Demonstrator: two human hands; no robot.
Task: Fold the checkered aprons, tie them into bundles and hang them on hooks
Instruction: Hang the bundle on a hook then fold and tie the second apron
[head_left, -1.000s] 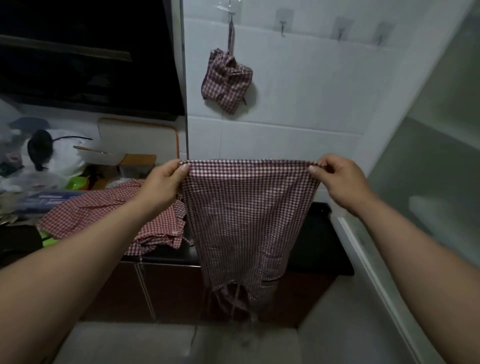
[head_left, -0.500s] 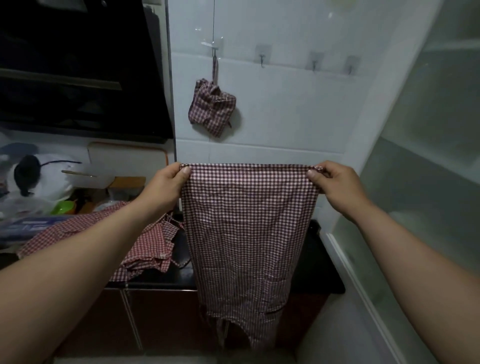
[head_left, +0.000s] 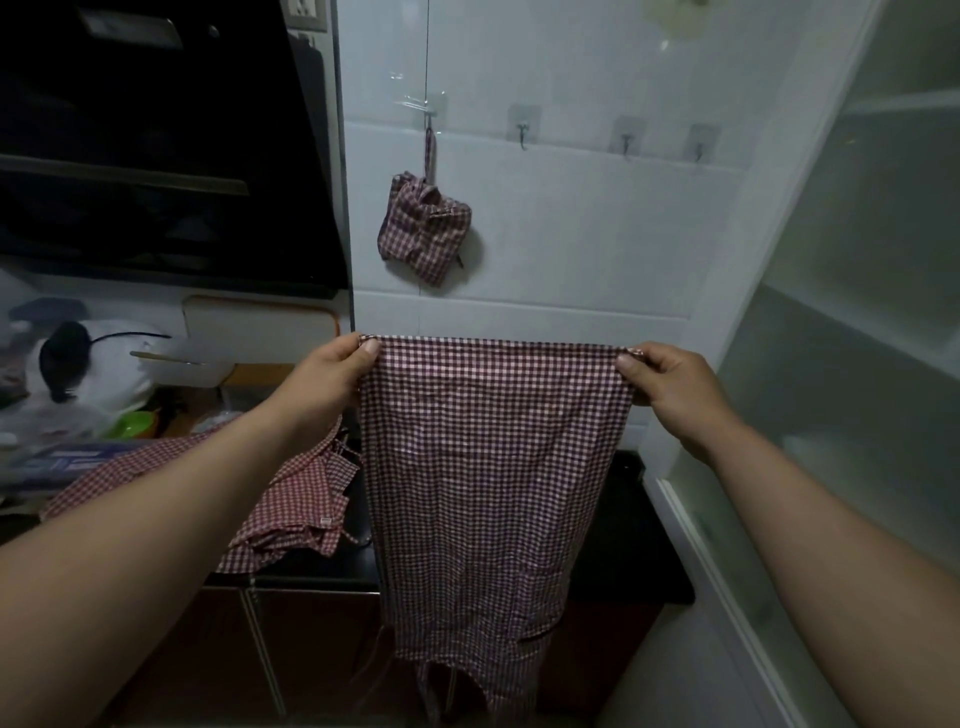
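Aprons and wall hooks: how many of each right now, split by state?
Apron held up by left hand and right hand: 1
Apron bundle hung on wall: 1
Apron pile on counter, layers unclear: 1
Bare hooks: 3
Total: 6

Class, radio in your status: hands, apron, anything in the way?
Left hand and right hand pinching held apron at its top corners, hanging flat. One bundle hooked. Three hooks free. Nothing blocking.

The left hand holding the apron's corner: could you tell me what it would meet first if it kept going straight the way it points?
Probably the white tiled wall, near the hung checkered bundle. The left hand points forward and up past the apron; nothing else shows between, though depth is unclear.
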